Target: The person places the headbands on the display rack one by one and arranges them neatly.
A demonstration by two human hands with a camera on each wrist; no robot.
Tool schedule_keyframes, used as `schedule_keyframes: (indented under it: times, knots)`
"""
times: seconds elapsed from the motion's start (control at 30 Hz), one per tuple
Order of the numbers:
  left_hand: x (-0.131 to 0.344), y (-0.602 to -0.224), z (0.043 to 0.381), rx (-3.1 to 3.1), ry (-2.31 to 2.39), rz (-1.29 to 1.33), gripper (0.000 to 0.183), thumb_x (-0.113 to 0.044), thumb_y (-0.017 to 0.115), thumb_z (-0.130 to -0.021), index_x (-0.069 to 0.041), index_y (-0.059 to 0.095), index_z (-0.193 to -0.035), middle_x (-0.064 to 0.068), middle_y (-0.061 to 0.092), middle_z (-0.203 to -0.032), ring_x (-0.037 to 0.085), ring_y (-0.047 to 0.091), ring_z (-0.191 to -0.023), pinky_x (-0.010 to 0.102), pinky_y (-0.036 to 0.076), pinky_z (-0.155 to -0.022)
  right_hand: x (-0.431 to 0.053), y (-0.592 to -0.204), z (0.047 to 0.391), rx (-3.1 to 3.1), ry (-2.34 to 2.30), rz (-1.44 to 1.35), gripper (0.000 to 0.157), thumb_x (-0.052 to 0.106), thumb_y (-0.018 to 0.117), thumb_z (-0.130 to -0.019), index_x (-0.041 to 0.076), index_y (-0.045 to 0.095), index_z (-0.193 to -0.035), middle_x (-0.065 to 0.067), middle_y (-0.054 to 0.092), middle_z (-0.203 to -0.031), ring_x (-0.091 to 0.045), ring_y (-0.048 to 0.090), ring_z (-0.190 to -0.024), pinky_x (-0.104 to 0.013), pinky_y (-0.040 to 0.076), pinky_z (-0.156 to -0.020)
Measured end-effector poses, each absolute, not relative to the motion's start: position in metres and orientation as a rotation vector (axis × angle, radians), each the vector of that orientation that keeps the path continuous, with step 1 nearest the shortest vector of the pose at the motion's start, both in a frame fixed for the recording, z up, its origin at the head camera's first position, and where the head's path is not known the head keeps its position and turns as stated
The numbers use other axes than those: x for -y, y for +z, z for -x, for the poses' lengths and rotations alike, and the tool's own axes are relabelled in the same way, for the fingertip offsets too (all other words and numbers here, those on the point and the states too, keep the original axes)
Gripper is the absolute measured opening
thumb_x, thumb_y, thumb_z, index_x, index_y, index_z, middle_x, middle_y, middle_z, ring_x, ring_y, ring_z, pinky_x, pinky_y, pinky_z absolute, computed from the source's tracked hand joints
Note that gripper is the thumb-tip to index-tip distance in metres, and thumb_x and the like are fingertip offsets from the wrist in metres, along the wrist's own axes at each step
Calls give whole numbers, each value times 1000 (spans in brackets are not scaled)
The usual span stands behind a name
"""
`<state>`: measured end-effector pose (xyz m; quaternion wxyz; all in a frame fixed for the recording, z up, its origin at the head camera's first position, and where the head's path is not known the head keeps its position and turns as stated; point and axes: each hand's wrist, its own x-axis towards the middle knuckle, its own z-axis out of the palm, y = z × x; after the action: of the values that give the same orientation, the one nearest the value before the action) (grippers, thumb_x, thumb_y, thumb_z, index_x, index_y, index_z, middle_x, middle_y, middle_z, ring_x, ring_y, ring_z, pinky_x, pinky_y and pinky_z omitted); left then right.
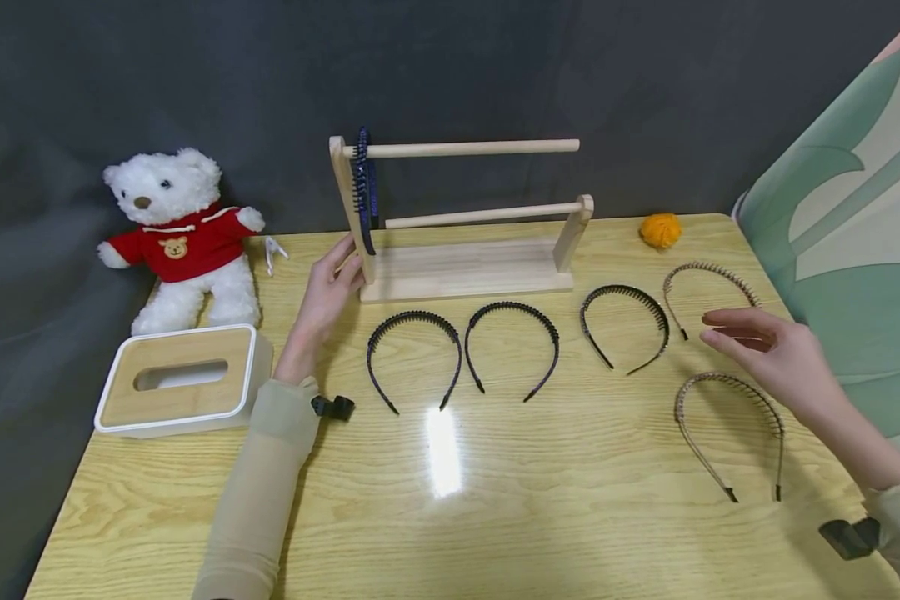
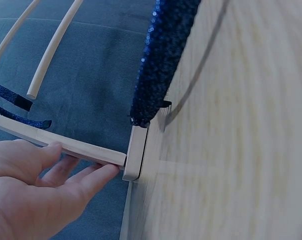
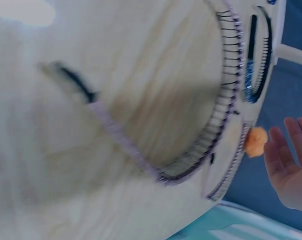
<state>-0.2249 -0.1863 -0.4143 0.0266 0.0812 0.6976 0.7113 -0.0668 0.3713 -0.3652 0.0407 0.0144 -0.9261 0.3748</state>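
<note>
Rack [image 1: 465, 268]: pale unpainted wood with visible grain, standing upright at the back of the table [image 1: 525, 500]. It has a flat base, a taller left upright [image 2: 88, 151] and a shorter right upright [image 1: 572, 233]. The upper bar [image 1: 472, 149] runs out from the left upright and the lower bar [image 1: 487, 215] from the right one; the far end of each is free.

Left hand [image 1: 327, 287]: thumb on one side and fingers on the other, pinching the left upright low down, near the base.

Right hand [image 1: 776, 350]: raised over the table's right side, between the two brownish headbands; fingers loosely bent, thumb apart from them.

Hung headband [image 1: 361, 167]: dark navy, glittering, toothed; on the upper bar close beside the left upright.

Headbands on the table: five, all arched away from the person, tips nearer. The left one [image 1: 414, 315] and the second [image 1: 513, 306] are near-black with toothed crowns, lying just beside each other. The third [image 1: 630, 290] is dark, its tips turned slightly left. The far brownish headband [image 1: 708, 267] and near brownish headband [image 1: 720, 378] are paler; close up, the near one shows a mauve sparkling wrap, dark teeth and a black tip.
</note>
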Motion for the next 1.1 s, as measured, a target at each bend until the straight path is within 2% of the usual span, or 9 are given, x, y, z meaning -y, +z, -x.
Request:
schedule_keyframes:
  times: [0.43, 0.5, 0.53, 0.6, 0.67, 0.73, 0.77, 0.9, 1.1]
  knots:
    - [186, -416, 224, -2164, 2178, -272, 52, -6, 43, -116, -6, 35, -167, 16, 34, -171, 36, 43, -151, 41, 41, -124, -404, -396, 42, 2903, 895, -80, 37, 19, 85, -95, 3, 75, -127, 41, 59, -110, 31, 46, -97, 2, 42, -71]
    - [186, -416, 224, -2159, 2179, -272, 52, -7, 43, -116, -7, 35, -167, 16, 34, -171, 36, 43, -151, 40, 41, -124, -406, -399, 40, 2913, 860, -81, 37, 19, 86, -95, 3, 76, -127, 32, 65, -112, 30, 45, -97, 1, 41, -71]
    - [186, -416, 224, -2158, 2179, -272, 52, -7, 43, -116, -7, 35, -167, 16, 34, -171, 36, 43, -151, 40, 41, -124, -407, -400, 40, 2920, 845, -86, 37, 19, 86, -95, 3, 76, -126, 23, 71, -112, 24, 53, -96, 1, 41, -71]
    - [187, -416, 224, -2156, 2177, -269, 52, -6, 43, -116, -7, 34, -167, 16, 33, -172, 36, 42, -152, 40, 41, -124, -408, -401, 39, 2931, 810, -106, 37, 17, 86, -94, 2, 76, -126, 1, 79, -113, 21, 54, -95, 0, 41, -69]
    - [187, -416, 224, -2158, 2175, -265, 52, -6, 43, -116, -7, 34, -167, 15, 32, -172, 36, 42, -152, 40, 41, -124, -409, -402, 39, 2943, 766, -131, 37, 17, 87, -93, 0, 76, -125, -20, 78, -113, 17, 55, -91, -2, 41, -67]
    - [188, -415, 224, -2164, 2166, -260, 52, -6, 43, -116, -8, 34, -167, 15, 32, -172, 36, 42, -152, 40, 41, -124, -410, -403, 39, 2952, 750, -158, 38, 16, 88, -92, -2, 76, -124, -31, 74, -114, 17, 55, -89, -2, 41, -64]
    - [188, -415, 224, -2164, 2165, -261, 52, -6, 43, -116, -7, 34, -167, 16, 33, -172, 36, 42, -152, 40, 41, -124, -410, -404, 38, 2951, 745, -167, 38, 16, 88, -91, -2, 76, -123, -31, 74, -113, 23, 48, -89, -2, 41, -64]
    - [188, -414, 224, -2163, 2160, -269, 52, -6, 43, -116, -6, 34, -167, 16, 33, -172, 37, 42, -151, 42, 41, -124, -411, -407, 36, 2945, 755, -216, 33, 11, 88, -91, -2, 77, -119, -31, 75, -110, 23, 49, -89, -1, 44, -62]
    - [189, -414, 224, -2166, 2153, -283, 52, -6, 43, -116, -7, 33, -168, 17, 32, -172, 38, 42, -151, 43, 40, -124, -410, -409, 35, 2913, 625, -305, 26, -3, 86, -87, -1, 79, -112, -25, 77, -101, 13, 60, -78, -3, 46, -59]
